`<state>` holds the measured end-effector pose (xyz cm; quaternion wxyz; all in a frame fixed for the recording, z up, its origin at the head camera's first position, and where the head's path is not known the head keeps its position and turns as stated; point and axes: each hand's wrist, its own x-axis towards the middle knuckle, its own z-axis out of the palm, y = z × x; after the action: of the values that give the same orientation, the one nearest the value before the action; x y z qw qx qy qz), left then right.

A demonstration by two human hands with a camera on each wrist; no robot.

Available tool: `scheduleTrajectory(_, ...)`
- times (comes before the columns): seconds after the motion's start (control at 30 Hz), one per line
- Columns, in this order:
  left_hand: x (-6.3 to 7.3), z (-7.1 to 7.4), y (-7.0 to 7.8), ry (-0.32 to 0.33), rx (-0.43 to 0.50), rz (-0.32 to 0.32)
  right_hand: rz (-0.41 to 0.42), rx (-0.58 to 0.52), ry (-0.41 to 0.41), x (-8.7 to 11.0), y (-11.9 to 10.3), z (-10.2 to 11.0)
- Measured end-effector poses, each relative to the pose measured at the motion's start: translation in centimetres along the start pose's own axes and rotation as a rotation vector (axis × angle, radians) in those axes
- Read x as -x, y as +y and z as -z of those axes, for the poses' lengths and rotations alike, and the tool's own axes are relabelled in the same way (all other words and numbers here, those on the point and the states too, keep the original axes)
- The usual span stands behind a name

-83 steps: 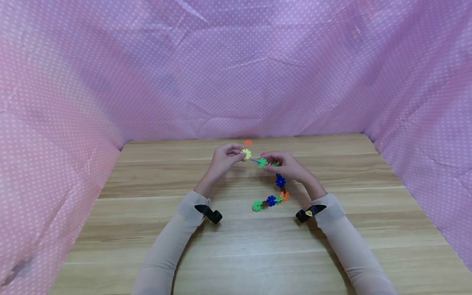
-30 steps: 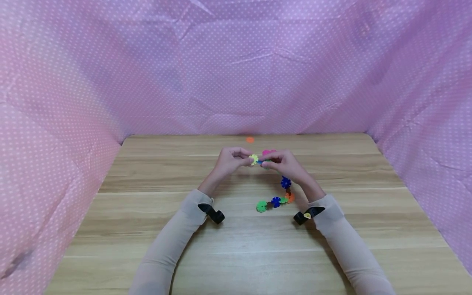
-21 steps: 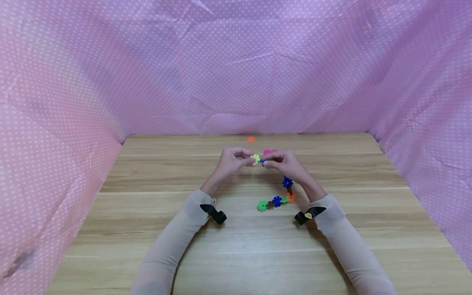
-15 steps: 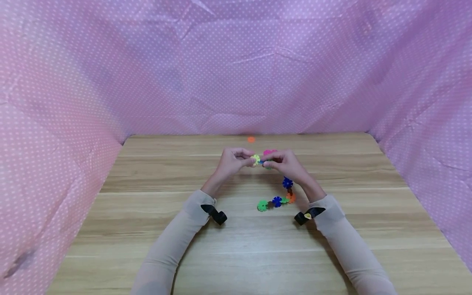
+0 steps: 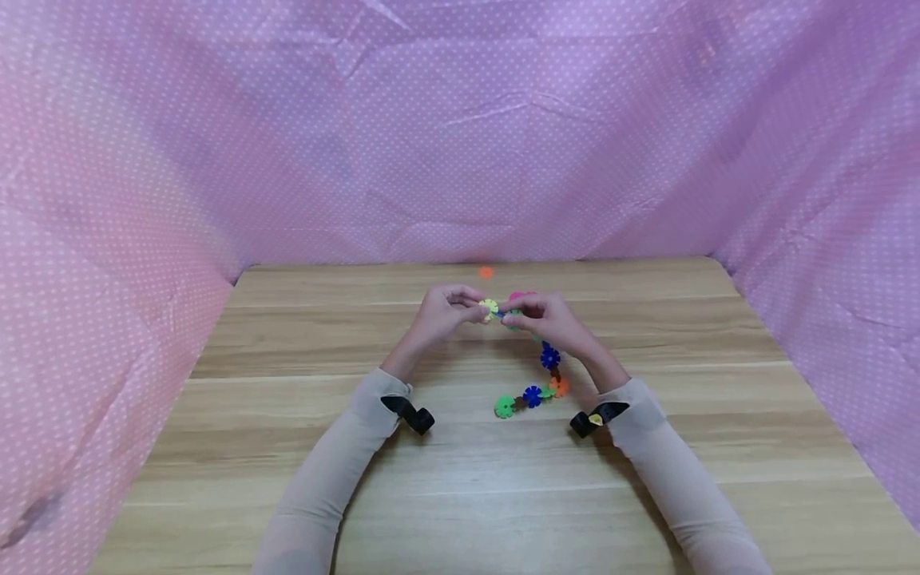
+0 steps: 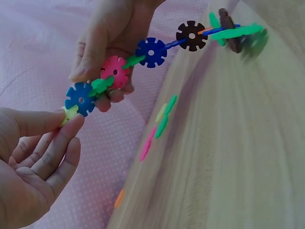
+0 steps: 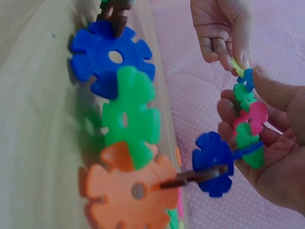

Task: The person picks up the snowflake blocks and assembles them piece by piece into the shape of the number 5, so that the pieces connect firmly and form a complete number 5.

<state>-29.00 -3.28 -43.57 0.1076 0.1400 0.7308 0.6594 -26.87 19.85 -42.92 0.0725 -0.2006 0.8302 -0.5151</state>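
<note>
My left hand (image 5: 438,318) pinches a yellow notched building disc (image 5: 489,309) between thumb and fingertips. My right hand (image 5: 557,323) grips the end of a chain of slotted-together discs, its thumb on the blue disc (image 7: 246,80). In the left wrist view the yellow disc meets the edge of that blue disc (image 6: 81,99); how deep the slots engage is hidden by fingers. Behind it, green and pink discs (image 6: 114,72) pass across the right fingers. From there the chain hangs down to the table, past an orange disc (image 5: 559,387) to a green end disc (image 5: 505,406).
A loose orange disc (image 5: 485,272) lies near the far edge of the wooden table (image 5: 460,495). Beyond the right hand are loose pink (image 6: 148,143), green (image 6: 167,116) and yellow discs. A pink dotted curtain (image 5: 460,160) surrounds the table's back and sides.
Since the earliest frame, the yellow disc and the chain's blue end disc have come from apart to meeting, as both hands drew together. Over the last half second the hands barely move.
</note>
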Motion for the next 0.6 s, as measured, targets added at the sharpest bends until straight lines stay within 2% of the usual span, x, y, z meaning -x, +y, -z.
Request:
scheduleTrajectory(0.23, 0.0, 1.4, 0.3, -0.01, 0.022, 0.031, -0.045, 0.006, -0.049, 0.0, 0.0, 0.8)
scheduleTrajectory(0.4, 0.0, 2.4, 0.5, -0.001, 0.053, 0.047, -0.065, -0.016, -0.049, 0.0, 0.3, 1.3)
scheduleTrajectory(0.6, 0.0, 3.3, 0.7, -0.006, 0.043, 0.062, -0.12, -0.027, -0.038, 0.1, 0.5, 1.6)
